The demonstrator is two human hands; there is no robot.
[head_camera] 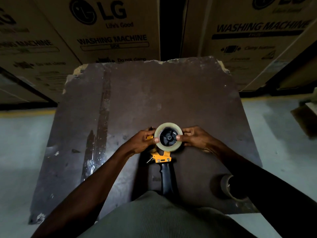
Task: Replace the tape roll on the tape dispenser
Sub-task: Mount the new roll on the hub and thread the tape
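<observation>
One head-worn wide-angle view looks steeply down and forward over the counter (171, 93) — near edge close below, far edge toward stacked cardboard boxes (109, 31).

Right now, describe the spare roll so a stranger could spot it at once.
Find the dark board on the floor, then its near right corner beside the person's right forearm. The spare roll lies there alone, dull and brownish. The other roll, clear, sits on the yellow dispenser between both hands.
</observation>
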